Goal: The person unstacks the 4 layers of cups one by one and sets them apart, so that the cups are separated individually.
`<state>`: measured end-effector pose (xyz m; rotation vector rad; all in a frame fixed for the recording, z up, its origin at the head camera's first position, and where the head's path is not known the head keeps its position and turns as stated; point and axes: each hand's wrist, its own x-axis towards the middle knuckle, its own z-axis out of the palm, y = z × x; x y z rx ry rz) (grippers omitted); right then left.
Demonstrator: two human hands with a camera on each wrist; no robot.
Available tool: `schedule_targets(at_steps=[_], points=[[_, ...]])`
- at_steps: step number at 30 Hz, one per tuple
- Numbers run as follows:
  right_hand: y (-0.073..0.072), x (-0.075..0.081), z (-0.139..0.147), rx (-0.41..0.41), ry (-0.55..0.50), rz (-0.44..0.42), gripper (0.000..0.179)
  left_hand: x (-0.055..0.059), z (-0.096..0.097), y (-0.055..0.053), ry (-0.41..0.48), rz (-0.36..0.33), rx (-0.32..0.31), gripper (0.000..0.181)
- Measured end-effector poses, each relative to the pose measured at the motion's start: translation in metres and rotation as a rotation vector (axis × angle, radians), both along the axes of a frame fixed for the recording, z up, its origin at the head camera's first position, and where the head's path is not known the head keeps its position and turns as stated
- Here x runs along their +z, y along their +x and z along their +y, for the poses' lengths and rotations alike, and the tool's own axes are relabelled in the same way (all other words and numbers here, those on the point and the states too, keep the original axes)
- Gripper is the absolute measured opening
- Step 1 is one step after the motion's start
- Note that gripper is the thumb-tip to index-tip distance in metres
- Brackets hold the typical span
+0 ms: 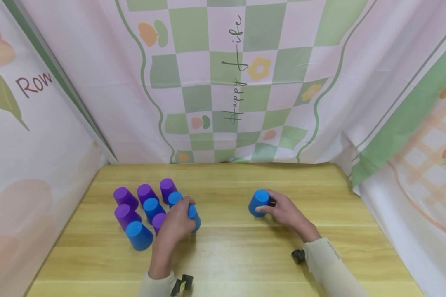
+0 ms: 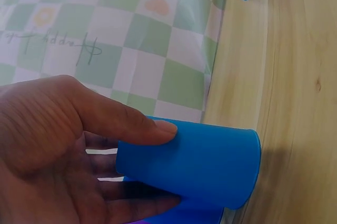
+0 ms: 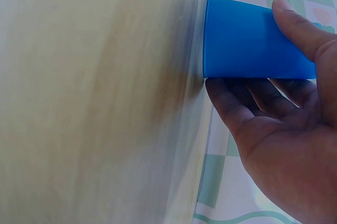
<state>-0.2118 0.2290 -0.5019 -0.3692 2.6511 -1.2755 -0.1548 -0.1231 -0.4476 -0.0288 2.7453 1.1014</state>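
Observation:
My left hand (image 1: 177, 222) grips an upside-down blue cup (image 2: 195, 163) at the right side of a cup group, thumb on one side and fingers on the other. Part of that cup is hidden behind the hand in the head view. Another blue cup (image 1: 175, 198) stands just behind it, and a purple cup (image 1: 158, 222) is partly covered by the same hand. Farther right, my right hand (image 1: 285, 209) holds a separate upside-down blue cup (image 1: 259, 204) between thumb and fingers. In the right wrist view this cup's wide rim is close to the tabletop.
Several more upturned cups stand at the left of the wooden table (image 1: 230, 264), among them a front blue cup (image 1: 139, 236), a middle blue cup (image 1: 153, 210) and a back purple cup (image 1: 167, 189). A checkered curtain (image 1: 226, 95) hangs along the table's back edge.

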Motion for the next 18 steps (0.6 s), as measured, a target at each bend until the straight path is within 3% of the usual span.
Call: schedule_targets(at_steps=[18], points=[[-0.001,0.000,0.000,0.006,-0.010,-0.015,0.056,0.012,0.004,0.009,-0.009,0.041,0.024,0.056]])
